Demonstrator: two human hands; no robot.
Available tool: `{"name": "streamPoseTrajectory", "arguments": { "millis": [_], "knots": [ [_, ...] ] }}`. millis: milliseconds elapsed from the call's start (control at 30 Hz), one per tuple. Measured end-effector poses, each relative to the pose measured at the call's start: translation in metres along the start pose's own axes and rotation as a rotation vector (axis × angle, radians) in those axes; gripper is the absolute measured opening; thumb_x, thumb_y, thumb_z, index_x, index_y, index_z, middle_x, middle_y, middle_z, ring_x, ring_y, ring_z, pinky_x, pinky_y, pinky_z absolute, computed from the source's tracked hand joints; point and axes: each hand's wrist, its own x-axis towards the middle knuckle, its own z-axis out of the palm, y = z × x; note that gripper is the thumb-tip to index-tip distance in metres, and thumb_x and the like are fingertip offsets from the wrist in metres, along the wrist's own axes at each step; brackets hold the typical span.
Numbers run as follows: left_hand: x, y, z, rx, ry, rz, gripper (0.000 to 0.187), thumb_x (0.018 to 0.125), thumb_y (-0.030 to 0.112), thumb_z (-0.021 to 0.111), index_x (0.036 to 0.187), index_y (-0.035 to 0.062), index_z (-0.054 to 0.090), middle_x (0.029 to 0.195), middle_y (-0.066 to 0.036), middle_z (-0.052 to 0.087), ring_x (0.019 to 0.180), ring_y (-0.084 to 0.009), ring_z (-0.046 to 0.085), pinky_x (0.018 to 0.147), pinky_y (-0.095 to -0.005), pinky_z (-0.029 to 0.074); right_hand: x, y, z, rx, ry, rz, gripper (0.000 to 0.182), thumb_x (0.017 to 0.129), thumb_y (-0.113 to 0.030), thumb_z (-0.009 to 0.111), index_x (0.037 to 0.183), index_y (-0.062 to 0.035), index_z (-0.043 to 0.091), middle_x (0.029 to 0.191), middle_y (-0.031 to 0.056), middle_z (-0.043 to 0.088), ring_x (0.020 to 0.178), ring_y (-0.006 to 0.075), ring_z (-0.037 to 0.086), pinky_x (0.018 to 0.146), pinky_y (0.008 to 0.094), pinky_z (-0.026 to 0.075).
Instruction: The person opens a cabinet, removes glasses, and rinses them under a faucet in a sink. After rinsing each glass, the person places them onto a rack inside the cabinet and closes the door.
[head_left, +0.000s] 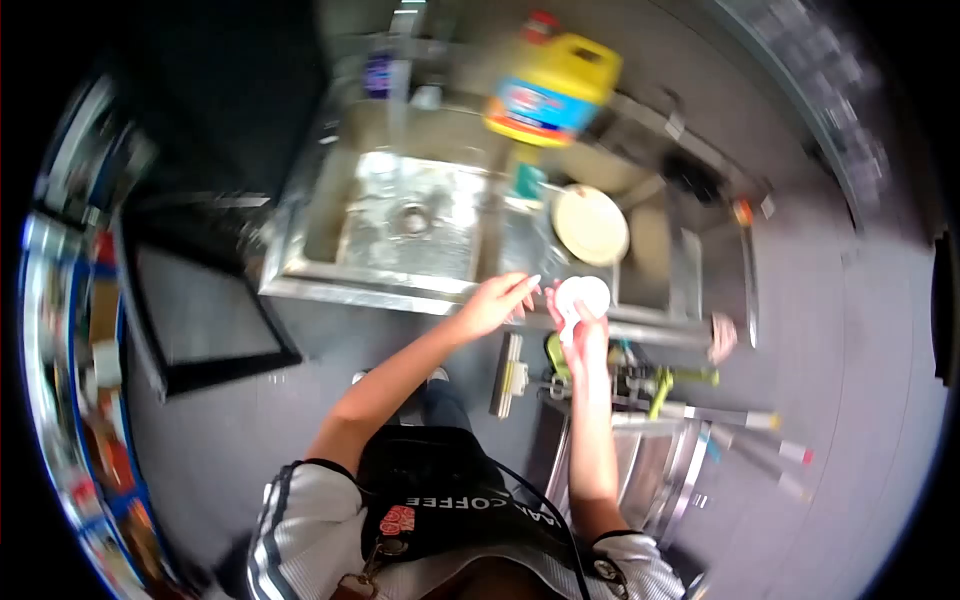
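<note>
My right hand [583,330] is closed around a small white object [582,296] with rounded ends and a short handle, over the sink's front edge. Just left of it, my left hand [497,303] holds nothing, its fingers apart and pointing toward the white object. Beyond my right hand, a round cream plate or lid [590,225] rests in the right part of the metal sink. The left basin [415,220] has a drain in its middle and a wet, shiny bottom.
A yellow jug [555,85] with a blue label stands behind the sink, near a faucet [400,60]. A black-framed panel [215,310] leans at the left. Long-handled tools [735,417] and a brush [508,375] are below the sink's front edge.
</note>
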Motion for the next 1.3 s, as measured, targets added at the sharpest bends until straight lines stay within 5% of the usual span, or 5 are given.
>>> {"name": "streamPoseTrajectory", "arguments": {
  "millis": [300,467,700,867,1300],
  "knots": [
    [-0.203,0.006,-0.204,-0.021,1.021,-0.007,0.033,0.090,0.024,0.048,0.106,-0.0050,0.050,0.082,-0.008,0.059,0.069,-0.0123,0.056,0.061,-0.0266,0.046,-0.007,0.255,0.250,-0.232,-0.408,0.356,0.027,0.081,-0.005,0.053,0.107,-0.0009,0.052,0.098,0.0082,0.059,0.087,0.0171,0.058,0.070,0.0273,0.047],
    [-0.304,-0.020,-0.314,0.067,1.248,-0.054,0.028,0.088,0.020,0.045,0.105,-0.0010,0.050,0.087,-0.022,0.061,0.084,-0.0350,0.061,0.072,-0.0405,0.047,-0.034,0.387,0.326,-0.349,-0.676,0.523,0.034,0.089,-0.017,0.051,0.119,-0.0009,0.045,0.117,0.0102,0.053,0.106,0.0204,0.052,0.091,0.0338,0.042],
    [-0.317,-0.081,-0.417,0.101,1.626,-0.031,0.023,0.091,0.017,0.041,0.105,-0.0013,0.043,0.085,-0.025,0.060,0.074,-0.0367,0.062,0.064,-0.0434,0.049,-0.029,0.486,0.408,-0.310,-0.540,0.460,0.036,0.089,-0.009,0.047,0.125,-0.0048,0.044,0.114,0.0080,0.053,0.101,0.0168,0.053,0.087,0.0321,0.043],
    [-0.317,-0.125,-0.458,-0.347,1.422,0.032,0.021,0.091,0.014,0.042,0.107,0.0010,0.044,0.071,-0.017,0.061,0.046,-0.0206,0.060,0.042,-0.0316,0.049,0.080,0.502,0.440,-0.366,-0.420,0.495,0.024,0.090,-0.016,0.048,0.107,0.0006,0.047,0.092,0.0152,0.060,0.063,0.0176,0.052,0.053,0.0275,0.043],
    [-0.238,-0.137,-0.535,-0.270,1.487,0.077,0.041,0.078,0.001,0.053,0.118,0.0009,0.042,0.080,-0.016,0.062,0.077,-0.0292,0.063,0.057,-0.0356,0.051,0.226,0.541,0.446,-0.298,-0.025,0.508,0.029,0.092,-0.017,0.040,0.116,-0.0016,0.045,0.108,0.0167,0.056,0.090,0.0250,0.060,0.068,0.0288,0.048]
  ]
}}
